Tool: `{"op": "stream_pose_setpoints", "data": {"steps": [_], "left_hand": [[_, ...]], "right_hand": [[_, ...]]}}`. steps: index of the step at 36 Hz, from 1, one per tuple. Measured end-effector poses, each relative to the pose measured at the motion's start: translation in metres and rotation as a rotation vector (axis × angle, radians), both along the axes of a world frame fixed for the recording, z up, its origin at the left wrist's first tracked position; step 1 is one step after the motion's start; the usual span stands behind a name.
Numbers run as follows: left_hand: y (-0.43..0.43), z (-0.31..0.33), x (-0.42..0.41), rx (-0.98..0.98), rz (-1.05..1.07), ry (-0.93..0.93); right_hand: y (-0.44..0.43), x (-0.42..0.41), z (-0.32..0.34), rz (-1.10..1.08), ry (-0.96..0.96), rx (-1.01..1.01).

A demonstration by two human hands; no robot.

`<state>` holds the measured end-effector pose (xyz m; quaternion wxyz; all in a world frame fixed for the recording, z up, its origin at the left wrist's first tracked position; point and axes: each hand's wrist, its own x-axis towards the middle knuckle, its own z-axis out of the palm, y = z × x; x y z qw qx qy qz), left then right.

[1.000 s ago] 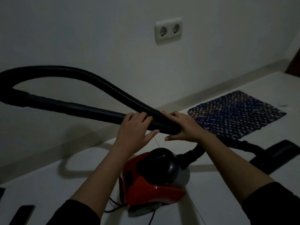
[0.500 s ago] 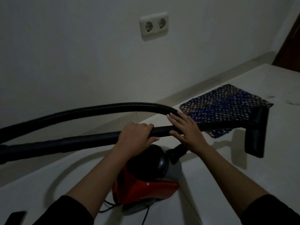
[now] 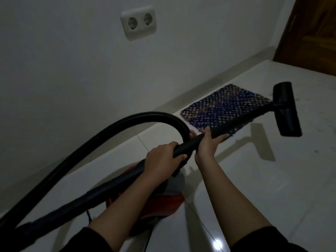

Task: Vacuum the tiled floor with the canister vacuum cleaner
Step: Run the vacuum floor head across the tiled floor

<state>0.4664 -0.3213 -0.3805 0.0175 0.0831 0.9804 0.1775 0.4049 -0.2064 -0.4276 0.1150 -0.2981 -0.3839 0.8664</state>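
Both my hands hold the black wand (image 3: 240,120) of the vacuum cleaner in the air. My left hand (image 3: 161,160) is wrapped around the wand's lower part, and my right hand (image 3: 206,142) grips it a little further up. The wand points up and right and ends in a black floor nozzle (image 3: 286,109), which hangs above the white tiled floor (image 3: 272,188). A ribbed black hose (image 3: 112,126) arcs from the wand down to the lower left. The red canister (image 3: 163,202) stands on the floor under my forearms, mostly hidden by them.
A blue woven mat (image 3: 227,106) lies by the skirting board, under the wand. A double wall socket (image 3: 138,22) sits on the white wall above. A brown wooden door (image 3: 312,33) is at the upper right. A power cord (image 3: 89,216) trails beside the canister.
The wand has swung so the nozzle went further right and up, past the mat. My right hand went from resting on the wand to gripping it. The view shifted right, showing the door.
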Motion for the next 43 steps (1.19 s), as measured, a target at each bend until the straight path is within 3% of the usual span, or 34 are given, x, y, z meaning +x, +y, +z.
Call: {"op": "stream_pose_setpoints", "data": {"steps": [3,8,12,18,24,27,32,37,43], "left_hand": [[0.001,0.001,-0.007,0.153,-0.103,-0.256],[0.001,-0.006,-0.01,0.33,-0.221,-0.594],[0.01,-0.012,-0.009,0.441,-0.227,-0.725],[0.031,-0.001,0.005,0.719,-0.061,-0.921],[0.063,0.046,0.02,0.699,-0.064,-1.003],[0.083,0.072,0.031,0.724,-0.05,-1.027],[0.104,0.123,0.049,0.771,0.147,-1.196],[0.108,0.176,0.058,0.569,-0.01,-1.352],[0.109,0.189,0.068,0.549,0.073,-1.382]], "right_hand": [[0.012,-0.004,-0.004,-0.02,-0.075,0.153],[0.033,-0.015,-0.018,0.025,-0.131,0.185],[0.044,-0.021,-0.029,0.085,-0.188,0.164],[0.062,-0.009,-0.031,0.143,-0.312,0.136],[0.084,0.042,0.002,0.138,-0.328,-0.075],[0.094,0.065,0.026,0.17,-0.393,0.001],[0.118,0.081,0.069,0.199,-0.561,0.024],[0.132,0.095,0.104,0.215,-0.696,-0.141],[0.13,0.123,0.122,0.198,-0.656,-0.225]]}}
